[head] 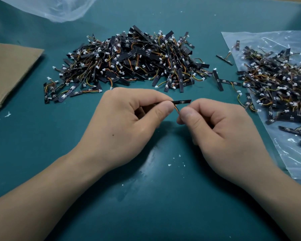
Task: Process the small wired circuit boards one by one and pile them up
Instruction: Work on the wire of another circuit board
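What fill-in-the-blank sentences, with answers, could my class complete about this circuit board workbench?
The left hand pinches one small black circuit ____.
The right hand pinches the held board's coloured ____.
The pile on the right lies on a clear ____ bag.
Missing words: board; wires; plastic.

A matt black, narrow circuit board strip (182,102) with thin plastic-coated orange wires (176,108) is seen between the fingers (163,109). Beneath them a smooth teal table mat (146,197) with a dull sheen is seen, to their right a glossy, crinkled clear plastic bag (294,162), and to their left a matt brown cardboard sheet (10,70).
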{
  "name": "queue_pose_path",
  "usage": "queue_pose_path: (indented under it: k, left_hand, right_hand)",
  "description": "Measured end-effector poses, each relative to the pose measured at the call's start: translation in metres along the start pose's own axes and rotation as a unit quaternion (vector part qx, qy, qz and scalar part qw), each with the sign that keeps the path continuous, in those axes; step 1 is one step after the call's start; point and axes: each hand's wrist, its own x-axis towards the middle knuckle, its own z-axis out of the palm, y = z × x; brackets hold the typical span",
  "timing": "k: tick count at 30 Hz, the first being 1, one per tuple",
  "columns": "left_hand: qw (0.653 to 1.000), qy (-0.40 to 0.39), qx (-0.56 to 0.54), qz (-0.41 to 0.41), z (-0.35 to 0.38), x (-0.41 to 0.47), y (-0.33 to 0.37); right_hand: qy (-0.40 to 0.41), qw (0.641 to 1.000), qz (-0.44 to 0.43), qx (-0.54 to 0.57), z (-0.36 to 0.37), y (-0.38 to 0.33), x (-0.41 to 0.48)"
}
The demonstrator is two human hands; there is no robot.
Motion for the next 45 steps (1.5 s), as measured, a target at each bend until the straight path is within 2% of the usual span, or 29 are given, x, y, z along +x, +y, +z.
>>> queue_pose_path:
  k: [2,7,13,18,33,40,45]
  left_hand:
    - [1.0,-0.009,-0.01,0.009,-0.0011,-0.0001,0.0013]
    - [0.999,-0.024,-0.035,0.02,-0.0033,-0.0004,0.0044]
    - [0.997,-0.071,-0.024,0.01,-0.0034,-0.0009,0.0059]
    - [0.994,-0.103,-0.04,0.016,-0.0074,-0.0004,0.0071]
    - [0.995,-0.092,-0.033,-0.011,-0.0052,0.0014,0.0079]
    - [0.99,-0.133,-0.041,-0.03,-0.0062,0.0017,0.0077]
    - [0.987,-0.133,-0.079,-0.045,-0.008,0.0032,0.0086]
  right_hand:
    - [-0.015,1.0,0.005,-0.011,0.0004,-0.0002,-0.0002]
    - [0.022,0.997,0.007,0.078,-0.0013,-0.0042,0.0006]
    - [-0.003,0.995,-0.037,0.09,-0.0025,-0.0079,-0.0026]
    - [0.003,0.99,-0.038,0.138,-0.0041,-0.0084,-0.0037]
    - [0.004,0.992,-0.048,0.117,-0.0043,-0.0079,-0.0035]
    - [0.0,0.992,-0.054,0.113,-0.0049,-0.0087,-0.0042]
    - [-0.004,0.988,-0.063,0.14,-0.0054,-0.0098,-0.0045]
